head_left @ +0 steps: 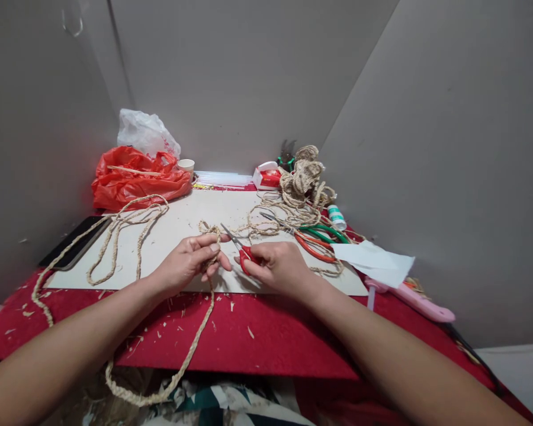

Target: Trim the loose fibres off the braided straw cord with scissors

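Observation:
My left hand (188,262) is closed on a braided straw rope (203,319), near the front edge of a white board (204,204). A small loop of the rope stands above its fingers, and one length hangs below the table edge. In my right hand (278,267) are small red-handled scissors (247,258), their blades pointing up and left beside the left fingertips. More of the rope lies in long loops across the board's left side. Whether the blades touch the rope, I cannot tell.
Red plastic bag (135,180), paper cup (186,165) and dark tablet (77,241) at left. Coiled rope (304,177), orange-handled (314,247) and green-handled tools (326,231), white bottle (336,217), paper (375,262) and pink glue gun (420,302) at right. Straw scraps litter the red cloth (257,331).

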### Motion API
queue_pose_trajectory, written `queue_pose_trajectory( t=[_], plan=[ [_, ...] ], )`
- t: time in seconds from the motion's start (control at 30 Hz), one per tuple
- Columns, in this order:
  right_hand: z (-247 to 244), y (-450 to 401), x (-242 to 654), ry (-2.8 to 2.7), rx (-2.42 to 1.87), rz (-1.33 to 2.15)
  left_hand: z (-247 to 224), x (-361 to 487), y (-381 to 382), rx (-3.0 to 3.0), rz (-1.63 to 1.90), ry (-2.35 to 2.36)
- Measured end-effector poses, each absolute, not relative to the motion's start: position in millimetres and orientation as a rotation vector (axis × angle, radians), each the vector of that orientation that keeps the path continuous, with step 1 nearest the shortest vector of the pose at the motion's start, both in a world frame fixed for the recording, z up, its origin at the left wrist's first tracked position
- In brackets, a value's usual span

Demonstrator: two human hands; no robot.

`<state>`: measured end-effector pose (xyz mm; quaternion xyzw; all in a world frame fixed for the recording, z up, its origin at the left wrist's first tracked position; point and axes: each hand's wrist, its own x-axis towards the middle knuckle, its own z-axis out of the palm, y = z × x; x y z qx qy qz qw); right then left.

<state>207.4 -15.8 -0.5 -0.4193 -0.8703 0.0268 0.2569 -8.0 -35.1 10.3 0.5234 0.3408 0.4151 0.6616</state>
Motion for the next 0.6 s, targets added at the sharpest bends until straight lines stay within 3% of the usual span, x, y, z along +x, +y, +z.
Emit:
queue_pose_trajectory(
  t=[0.6],
  plan=[
    [-0.8,-19.1,200.8,-2.464,-1.215,0.051,16.0,-7.2,-37.5,1.078,0.903,0.681]
  ],
)
